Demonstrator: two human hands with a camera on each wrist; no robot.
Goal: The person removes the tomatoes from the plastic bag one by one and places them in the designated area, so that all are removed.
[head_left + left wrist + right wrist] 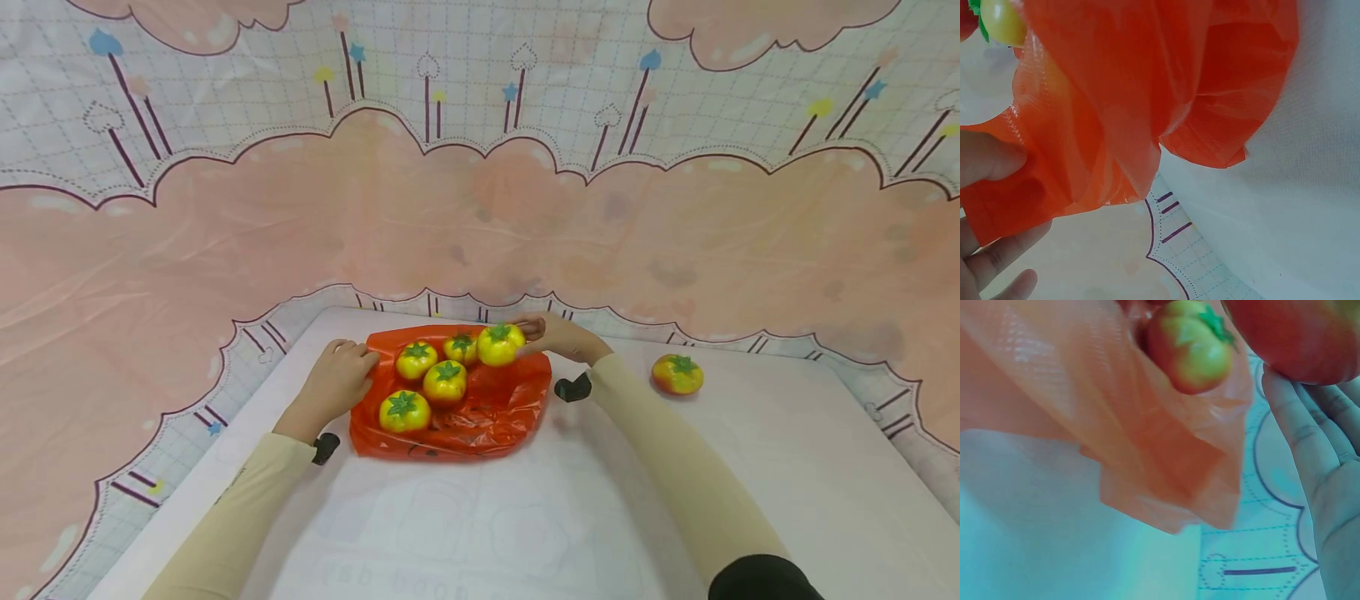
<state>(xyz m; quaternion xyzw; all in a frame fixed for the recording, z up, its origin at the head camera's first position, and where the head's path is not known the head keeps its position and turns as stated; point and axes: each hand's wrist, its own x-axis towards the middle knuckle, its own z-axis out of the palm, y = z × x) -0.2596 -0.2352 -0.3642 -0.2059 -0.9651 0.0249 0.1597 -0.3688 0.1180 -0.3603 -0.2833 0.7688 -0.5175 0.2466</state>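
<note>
A red plastic bag (487,417) lies spread on the table, with several yellow-red tomatoes (405,411) with green leafy tops on it. My left hand (337,383) is at the bag's left edge. In the left wrist view, its thumb (991,159) lies on the bag and fingers are beneath, pinching the plastic. My right hand (558,335) holds one tomato (500,344) over the bag's far right part. In the right wrist view, this tomato (1304,340) rests against the fingers (1297,415); the thumb is hidden.
One more tomato (677,375) sits alone on the white table (787,467), to the right of my right forearm. A patterned cloth (480,225) with pink cloud shapes rises behind the table and runs along its sides.
</note>
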